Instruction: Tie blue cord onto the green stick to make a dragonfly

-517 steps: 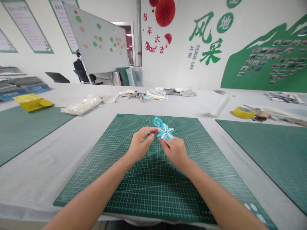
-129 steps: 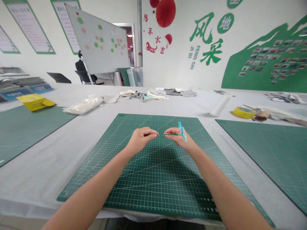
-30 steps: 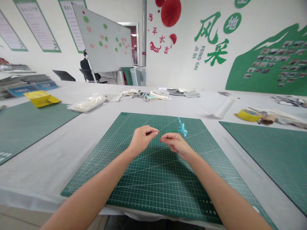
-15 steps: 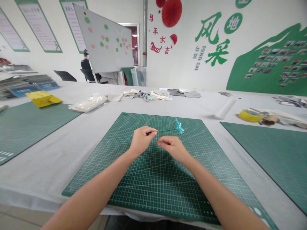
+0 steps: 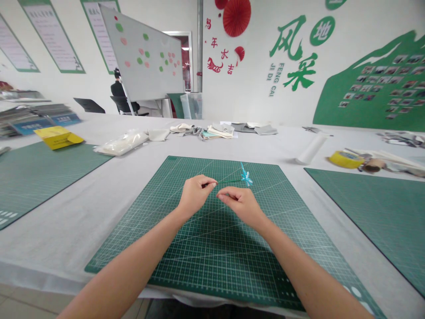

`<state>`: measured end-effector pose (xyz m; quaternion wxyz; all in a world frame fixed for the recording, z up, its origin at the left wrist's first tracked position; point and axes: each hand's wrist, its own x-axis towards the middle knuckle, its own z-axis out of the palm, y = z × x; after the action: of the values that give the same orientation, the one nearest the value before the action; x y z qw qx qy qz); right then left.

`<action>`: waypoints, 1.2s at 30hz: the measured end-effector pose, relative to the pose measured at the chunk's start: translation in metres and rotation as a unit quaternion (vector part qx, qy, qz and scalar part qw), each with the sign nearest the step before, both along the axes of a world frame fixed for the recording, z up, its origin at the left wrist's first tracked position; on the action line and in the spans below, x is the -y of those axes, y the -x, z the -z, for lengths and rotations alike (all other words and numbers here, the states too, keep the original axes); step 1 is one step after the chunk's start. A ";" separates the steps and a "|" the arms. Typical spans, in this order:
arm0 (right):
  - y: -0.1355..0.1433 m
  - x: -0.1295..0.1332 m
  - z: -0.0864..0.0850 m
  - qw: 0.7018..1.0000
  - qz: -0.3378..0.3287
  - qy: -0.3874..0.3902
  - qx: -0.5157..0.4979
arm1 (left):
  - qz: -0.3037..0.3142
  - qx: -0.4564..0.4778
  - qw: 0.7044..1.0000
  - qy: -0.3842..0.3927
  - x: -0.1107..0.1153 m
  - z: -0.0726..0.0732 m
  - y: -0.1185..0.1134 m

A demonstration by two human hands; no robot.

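Pinched in my left hand is the end of a thin green stem, part of an artificial flower with light-blue and white petals. The stem points right, so the blossom hangs out beyond my right hand's fingertips. My right hand is just below and right of the left, its thumb and forefinger pressed together; anything between them is too small to make out. Both hands are over a green cutting mat with a white grid.
Two more mats, one left and one right, flank mine on the white-covered table. Farther back are a yellow packet, a plastic-wrapped bundle, folded cloths and a yellow tape roll. A person sits beyond by a whiteboard.
The flower's blossom has shifted slightly left and turned a little. My hands stay almost in place, keeping their pinched shape.
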<state>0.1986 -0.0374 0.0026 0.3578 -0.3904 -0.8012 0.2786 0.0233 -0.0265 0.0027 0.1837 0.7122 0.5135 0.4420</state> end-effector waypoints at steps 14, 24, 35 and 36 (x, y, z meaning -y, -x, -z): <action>-0.009 0.002 -0.009 0.982 0.121 -0.129 0.061 | 0.052 -0.251 0.961 -0.109 0.006 0.001 -0.002; -0.025 -0.020 -0.002 0.977 0.174 -0.058 0.109 | 0.149 -0.254 0.943 -0.153 0.006 -0.001 -0.002; -0.032 -0.027 -0.006 0.990 0.090 0.078 0.078 | 0.241 -0.197 0.943 -0.113 0.010 -0.009 -0.003; -0.035 -0.028 -0.007 0.989 0.067 0.121 0.051 | 0.251 -0.174 0.947 -0.097 0.011 -0.011 -0.003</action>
<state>0.2332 -0.0096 0.0094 0.2844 -0.4970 -0.7511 0.3286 0.0265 -0.0373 0.0139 0.1264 0.8983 0.2969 0.2981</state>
